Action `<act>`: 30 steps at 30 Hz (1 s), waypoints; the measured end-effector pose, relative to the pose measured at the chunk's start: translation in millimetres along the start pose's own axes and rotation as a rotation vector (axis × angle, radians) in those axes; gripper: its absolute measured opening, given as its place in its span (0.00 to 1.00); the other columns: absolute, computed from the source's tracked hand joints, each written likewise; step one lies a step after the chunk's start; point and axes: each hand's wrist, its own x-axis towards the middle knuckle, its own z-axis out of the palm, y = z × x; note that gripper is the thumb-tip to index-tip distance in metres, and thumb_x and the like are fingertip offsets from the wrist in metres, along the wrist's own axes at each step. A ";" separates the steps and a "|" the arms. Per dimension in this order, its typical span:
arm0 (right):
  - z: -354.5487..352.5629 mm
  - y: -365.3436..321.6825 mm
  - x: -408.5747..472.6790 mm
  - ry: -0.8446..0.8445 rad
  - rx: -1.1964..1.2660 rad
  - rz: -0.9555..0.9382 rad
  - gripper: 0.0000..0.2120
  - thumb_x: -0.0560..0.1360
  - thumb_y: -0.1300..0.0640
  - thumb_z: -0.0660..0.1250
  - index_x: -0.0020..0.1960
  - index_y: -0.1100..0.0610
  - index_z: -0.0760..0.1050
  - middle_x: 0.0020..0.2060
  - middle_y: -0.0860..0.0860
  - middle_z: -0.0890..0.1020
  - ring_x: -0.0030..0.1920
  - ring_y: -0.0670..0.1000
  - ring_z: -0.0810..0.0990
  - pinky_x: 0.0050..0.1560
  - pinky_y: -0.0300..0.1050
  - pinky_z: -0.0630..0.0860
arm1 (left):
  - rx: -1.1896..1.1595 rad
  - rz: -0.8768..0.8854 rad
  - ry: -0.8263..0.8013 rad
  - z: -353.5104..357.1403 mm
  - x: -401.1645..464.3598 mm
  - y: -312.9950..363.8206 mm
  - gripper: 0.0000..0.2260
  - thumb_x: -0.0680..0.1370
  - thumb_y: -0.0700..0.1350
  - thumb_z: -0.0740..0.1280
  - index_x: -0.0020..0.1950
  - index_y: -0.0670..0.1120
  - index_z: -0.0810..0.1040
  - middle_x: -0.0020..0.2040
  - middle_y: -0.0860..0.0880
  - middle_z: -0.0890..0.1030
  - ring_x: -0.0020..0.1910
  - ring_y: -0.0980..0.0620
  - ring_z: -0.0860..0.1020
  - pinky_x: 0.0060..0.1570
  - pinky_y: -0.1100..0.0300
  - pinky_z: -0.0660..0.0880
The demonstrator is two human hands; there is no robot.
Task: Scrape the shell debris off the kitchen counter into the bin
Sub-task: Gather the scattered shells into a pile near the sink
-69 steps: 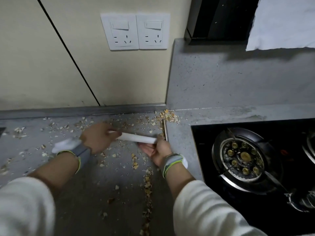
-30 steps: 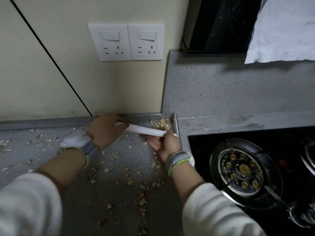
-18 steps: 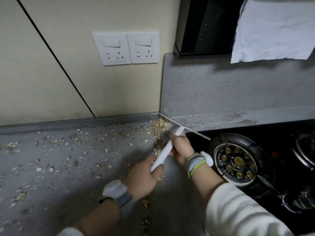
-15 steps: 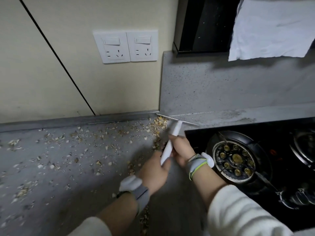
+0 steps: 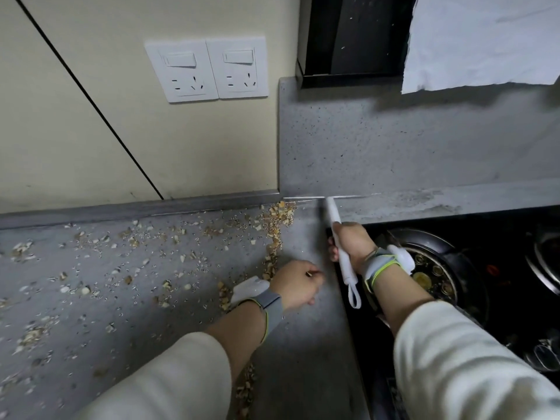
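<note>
The right hand [image 5: 353, 244] has its grip closed round the white handle of a scraper [image 5: 341, 244], whose thin blade lies flat along the back edge of the grey surface [image 5: 303, 344], at the foot of the grey backsplash [image 5: 394, 140]. The handle runs back toward the person and ends in a loop hanging over the edge of the black hob [image 5: 454, 268]. The left hand [image 5: 298, 286] rests low over the surface just left of the scraper, apart from it, fingers curled and holding nothing that can be seen. Shell debris [image 5: 277, 218] is heaped in the back corner just left of the blade, trails forward in a line past the left hand, and lies scattered across the surface to the left. Both wrists wear grey bands. 2 white sockets [image 5: 207, 69] sit on the wall above
</note>
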 end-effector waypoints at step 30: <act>69.4 9.7 -58.8 0.033 -0.250 -0.040 0.17 0.82 0.57 0.52 0.37 0.63 0.69 0.24 0.57 0.71 0.18 0.52 0.70 0.20 0.39 0.69 | 0.074 0.019 0.201 -52.6 -47.2 -48.5 0.12 0.81 0.43 0.57 0.57 0.47 0.79 0.51 0.47 0.83 0.45 0.49 0.80 0.45 0.55 0.79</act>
